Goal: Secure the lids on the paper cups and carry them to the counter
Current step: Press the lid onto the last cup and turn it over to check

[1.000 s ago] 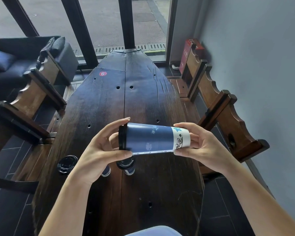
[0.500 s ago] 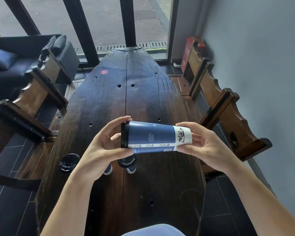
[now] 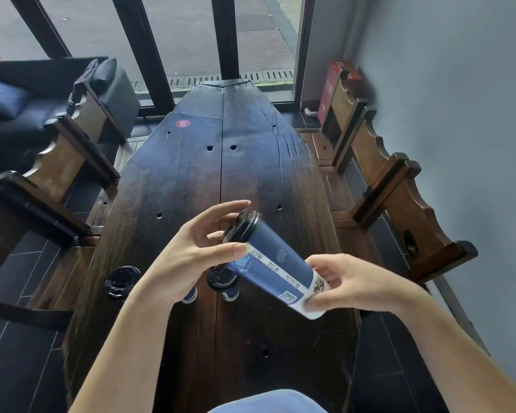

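Note:
I hold a tall blue and white paper cup (image 3: 276, 268) tilted above the dark wooden table (image 3: 245, 168), its black lid (image 3: 240, 226) pointing up and away from me. My right hand (image 3: 349, 283) grips the white bottom end of the cup. My left hand (image 3: 191, 253) is at the lid end: thumb against the cup's side just below the lid, fingers spread around the lid's far side. Under my hands stand two more blue cups; one black-lidded cup (image 3: 222, 281) shows well, the other cup (image 3: 190, 295) is mostly hidden by my left wrist.
A loose black lid (image 3: 122, 281) lies at the table's left edge. Wooden benches (image 3: 399, 198) line both sides of the table, with a grey wall on the right. A dark sofa (image 3: 27, 93) and glass windows are beyond the far end.
The cup has swung from lying level, left to right, to a slant with the lid end raised away from me and the bottom end lowered toward me. Both hands followed it.

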Action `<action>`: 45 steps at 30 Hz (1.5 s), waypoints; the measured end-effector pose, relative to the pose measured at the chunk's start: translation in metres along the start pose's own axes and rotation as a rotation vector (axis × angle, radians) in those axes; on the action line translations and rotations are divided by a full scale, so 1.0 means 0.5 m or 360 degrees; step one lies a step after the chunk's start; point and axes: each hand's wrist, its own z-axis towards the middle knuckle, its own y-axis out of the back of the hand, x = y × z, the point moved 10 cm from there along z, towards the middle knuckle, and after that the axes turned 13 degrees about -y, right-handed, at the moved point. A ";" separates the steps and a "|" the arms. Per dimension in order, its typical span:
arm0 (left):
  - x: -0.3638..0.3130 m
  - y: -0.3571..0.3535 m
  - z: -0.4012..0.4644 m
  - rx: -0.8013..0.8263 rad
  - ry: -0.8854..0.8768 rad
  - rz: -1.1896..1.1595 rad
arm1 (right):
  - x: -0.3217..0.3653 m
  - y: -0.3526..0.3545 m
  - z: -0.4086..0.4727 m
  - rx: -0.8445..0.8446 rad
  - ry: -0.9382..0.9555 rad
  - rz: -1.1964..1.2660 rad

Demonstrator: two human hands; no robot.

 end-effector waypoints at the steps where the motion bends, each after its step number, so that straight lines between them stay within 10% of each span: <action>1: -0.003 -0.014 0.009 0.0012 -0.0005 -0.0002 | 0.002 -0.015 0.004 0.0022 -0.0017 -0.0010; 45: 0.203 -0.036 0.030 -0.0025 0.0419 0.0260 | -0.014 0.080 0.101 -0.0516 0.0031 0.0211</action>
